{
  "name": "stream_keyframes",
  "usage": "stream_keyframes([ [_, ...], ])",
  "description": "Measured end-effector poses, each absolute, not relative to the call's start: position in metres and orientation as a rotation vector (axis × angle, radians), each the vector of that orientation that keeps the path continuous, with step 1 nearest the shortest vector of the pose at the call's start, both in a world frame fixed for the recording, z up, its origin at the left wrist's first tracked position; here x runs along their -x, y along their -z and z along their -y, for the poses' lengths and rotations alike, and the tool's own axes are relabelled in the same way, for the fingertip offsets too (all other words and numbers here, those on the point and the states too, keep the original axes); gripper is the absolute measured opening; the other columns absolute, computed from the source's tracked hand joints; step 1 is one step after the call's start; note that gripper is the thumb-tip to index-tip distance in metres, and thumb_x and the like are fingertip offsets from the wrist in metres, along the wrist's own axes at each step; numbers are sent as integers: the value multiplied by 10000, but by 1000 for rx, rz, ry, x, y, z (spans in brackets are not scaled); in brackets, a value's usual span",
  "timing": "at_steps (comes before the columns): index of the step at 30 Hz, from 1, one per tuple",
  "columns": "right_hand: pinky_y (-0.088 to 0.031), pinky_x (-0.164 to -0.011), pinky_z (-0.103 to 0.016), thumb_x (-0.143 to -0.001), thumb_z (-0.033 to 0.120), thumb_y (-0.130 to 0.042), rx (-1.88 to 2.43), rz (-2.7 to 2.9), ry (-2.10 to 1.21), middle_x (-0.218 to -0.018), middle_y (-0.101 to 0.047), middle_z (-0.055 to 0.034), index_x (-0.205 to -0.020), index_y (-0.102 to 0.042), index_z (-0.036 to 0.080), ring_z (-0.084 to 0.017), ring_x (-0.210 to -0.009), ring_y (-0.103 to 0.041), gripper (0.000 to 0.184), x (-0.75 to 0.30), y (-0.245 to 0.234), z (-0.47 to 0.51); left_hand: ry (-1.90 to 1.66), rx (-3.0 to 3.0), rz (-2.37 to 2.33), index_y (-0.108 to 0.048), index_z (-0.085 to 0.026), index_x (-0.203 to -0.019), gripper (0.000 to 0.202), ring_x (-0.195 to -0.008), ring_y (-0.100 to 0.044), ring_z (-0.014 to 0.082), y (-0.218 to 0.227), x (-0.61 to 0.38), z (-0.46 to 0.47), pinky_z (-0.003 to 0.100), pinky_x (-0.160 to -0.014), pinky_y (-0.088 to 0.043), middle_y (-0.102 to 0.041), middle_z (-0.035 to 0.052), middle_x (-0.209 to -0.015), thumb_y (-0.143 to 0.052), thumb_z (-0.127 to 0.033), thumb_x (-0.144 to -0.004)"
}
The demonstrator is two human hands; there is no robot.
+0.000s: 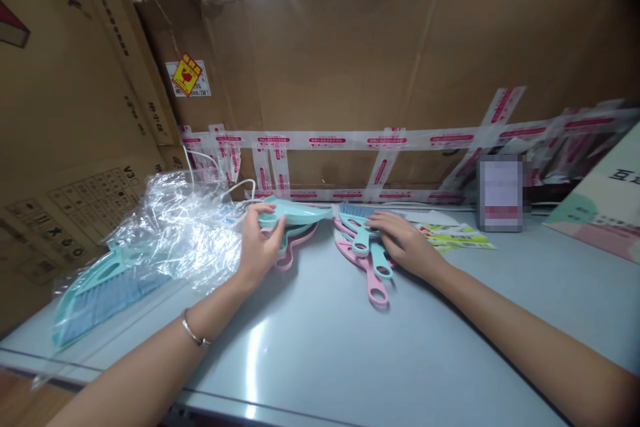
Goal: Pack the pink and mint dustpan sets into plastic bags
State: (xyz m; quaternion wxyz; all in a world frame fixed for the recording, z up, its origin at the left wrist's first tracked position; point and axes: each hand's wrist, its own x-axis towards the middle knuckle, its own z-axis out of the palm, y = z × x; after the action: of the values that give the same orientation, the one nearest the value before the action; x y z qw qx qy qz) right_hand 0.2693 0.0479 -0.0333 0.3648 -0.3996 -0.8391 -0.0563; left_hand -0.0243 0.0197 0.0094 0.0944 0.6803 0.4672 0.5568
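My left hand [259, 243] is closed on the edge of a teal dustpan [295, 212], the top one of a small stack of teal and pink dustpans [294, 240] on the grey table [320, 347]. My right hand [405, 240] lies flat, fingers stretched, on a pile of small teal and pink brushes [367, 260] whose looped handles point toward me.
Crumpled clear plastic bags [175, 227] lie at the left, with a bagged teal brush [100, 293] near the table's left edge. Printed paper cards [455, 235] lie to the right. Taped cardboard walls [350, 80] stand behind and to the left. A printed box [605, 207] sits at the far right.
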Motion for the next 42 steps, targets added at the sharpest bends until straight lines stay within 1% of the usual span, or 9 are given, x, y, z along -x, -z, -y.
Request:
stream_keyframes([
  [5, -412, -970, -524, -828, 147, -438, 955, 2036, 132, -1115, -647, -86, -1049, -644, 226, -256, -1135, -539, 312, -264, 24, -40, -2113, -1550, -1101, -419, -222, -976, 294, -937, -563, 155, -24, 31, -21, 281, -759, -478, -500, 39, -1030, -630, -242, -772],
  [8, -414, -960, -509, -846, 150, -424, 929, 1969, 169, -1151, -612, -96, -1083, -619, 233, -250, -1124, -531, 318, -257, 14, -30, -2203, -1287, -917, -438, -234, -918, 326, -755, -549, 102, -38, 40, -22, 218, -643, -450, -497, -16, -875, -665, -181, -691],
  [12, -441, -919, -463, -857, 142, -437, 895, 1855, 239, -1191, -532, -112, -1126, -573, 245, -247, -1106, -520, 318, -245, 1, -14, -2124, -972, -699, -444, -226, -799, 321, -597, -462, 73, -62, 50, -17, 168, -473, -339, -412, -49, -692, -638, -109, -571],
  [17, -393, -965, -480, -851, 182, -482, 845, 1681, 215, -1138, -507, -101, -1115, -542, 261, -257, -1121, -494, 282, -231, -10, 5, -1743, -890, -491, -480, -195, -723, 172, -450, -290, 64, -82, 53, -5, 177, -391, -305, -259, -59, -553, -624, -280, -679],
  [24, -500, -727, -321, -894, 373, -446, 895, 1674, -695, -973, -580, -62, -1016, -549, 250, -190, -886, -576, 202, -207, -22, 32, -1416, -915, -436, -502, -181, -721, 122, -417, -233, 55, -88, 26, 0, 173, -357, -278, -205, -64, -561, -596, -256, -703],
  [29, -506, -626, -278, -779, 497, -593, 956, 1607, -1542, -877, -616, -23, -1085, -483, 232, -167, -748, -611, 419, -197, -25, 40, -1179, -900, -380, -538, -168, -768, 116, -416, -350, 50, -81, -7, -7, 164, -381, -327, -335, -56, -547, -603, -237, -702],
  [33, -480, -570, -227, -691, 433, -695, 1073, 1489, -1463, -790, -600, 18, -900, -492, 210, -130, -669, -587, 368, -203, -22, 32, -1187, -1034, -592, -577, -189, -954, 245, -676, -592, 131, -64, -8, -17, 237, -582, -501, -611, 24, -830, -610, -350, -773],
  [39, -448, -337, -302, -711, 450, -625, 1232, 1230, -1428, -707, -521, 59, -967, -415, 268, -175, -467, -561, 378, -210, -20, 23, -926, -1493, -896, -599, -251, -1101, 343, -644, -594, 137, -44, 18, -12, 218, -510, -482, -644, 28, -847, -638, -353, -775],
  [42, -501, -429, -317, -728, 451, -611, 1261, 1313, -1366, -778, -554, 30, -971, -441, 260, -192, -591, -604, 353, -211, -19, 22, -986, -1652, -944, -592, -254, -1114, 338, -836, -621, 187, -40, 15, -4, 266, -653, -523, -650, 36, -982, -622, -315, -783],
])
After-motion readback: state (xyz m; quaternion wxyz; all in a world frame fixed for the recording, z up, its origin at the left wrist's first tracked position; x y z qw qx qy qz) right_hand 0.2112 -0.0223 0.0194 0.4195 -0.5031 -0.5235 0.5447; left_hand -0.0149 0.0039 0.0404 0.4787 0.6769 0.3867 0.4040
